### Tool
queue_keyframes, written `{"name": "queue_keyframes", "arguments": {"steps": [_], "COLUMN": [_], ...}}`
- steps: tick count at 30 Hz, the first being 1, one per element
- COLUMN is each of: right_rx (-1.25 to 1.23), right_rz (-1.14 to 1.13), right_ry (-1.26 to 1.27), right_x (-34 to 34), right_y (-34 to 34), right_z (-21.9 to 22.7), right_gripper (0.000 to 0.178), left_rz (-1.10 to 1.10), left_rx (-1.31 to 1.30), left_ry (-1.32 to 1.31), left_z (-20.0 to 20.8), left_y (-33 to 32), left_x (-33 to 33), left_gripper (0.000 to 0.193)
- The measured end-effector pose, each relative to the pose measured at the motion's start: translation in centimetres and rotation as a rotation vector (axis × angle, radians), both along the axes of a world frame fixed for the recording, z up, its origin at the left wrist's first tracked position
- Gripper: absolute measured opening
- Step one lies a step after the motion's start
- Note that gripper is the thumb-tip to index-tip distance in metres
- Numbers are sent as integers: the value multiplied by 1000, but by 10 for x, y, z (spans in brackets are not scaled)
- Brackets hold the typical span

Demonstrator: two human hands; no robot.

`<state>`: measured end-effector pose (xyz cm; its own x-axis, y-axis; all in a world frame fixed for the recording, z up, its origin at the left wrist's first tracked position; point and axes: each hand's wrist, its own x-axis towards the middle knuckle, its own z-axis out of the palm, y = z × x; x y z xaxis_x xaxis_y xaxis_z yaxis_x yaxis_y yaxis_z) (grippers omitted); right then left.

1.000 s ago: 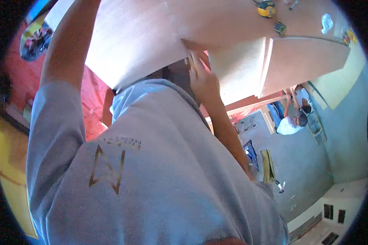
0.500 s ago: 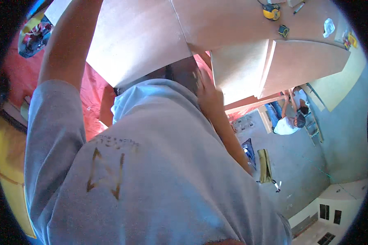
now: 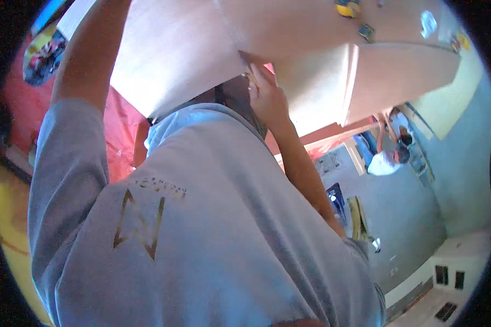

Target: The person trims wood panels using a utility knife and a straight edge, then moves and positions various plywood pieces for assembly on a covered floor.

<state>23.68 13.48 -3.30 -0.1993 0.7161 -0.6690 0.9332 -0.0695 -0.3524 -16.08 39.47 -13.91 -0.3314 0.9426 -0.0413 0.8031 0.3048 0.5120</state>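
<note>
The right hand (image 3: 269, 102) seems to curl its fingers around a thin flat tool (image 3: 246, 56) at the big board's (image 3: 174, 49) edge, maybe working its seam, which calls for steady pushing, while the left hand's fingers are out of sight, so I can't tell.

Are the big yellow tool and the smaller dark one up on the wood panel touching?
Apart: the head view shows bare wood panel between the big yellow tool and the smaller dark tool.
</note>
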Motion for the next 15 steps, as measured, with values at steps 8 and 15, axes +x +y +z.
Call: {"name": "queue_keyframes", "arguments": {"steps": [8, 15], "right_rx": [-78, -233], "right_rz": [171, 69], "right_ry": [-199, -389], "right_x": [-33, -1], "right_y": [32, -2], "right_z": [30, 116], "right_gripper": [34, 38], "left_rz": [-8, -13], "left_rx": [79, 63], "left_ry": [47, -108], "left_z": [6, 5], "left_y": [-8, -4], "left_x": [-4, -2], "left_gripper": [69, 71]}}
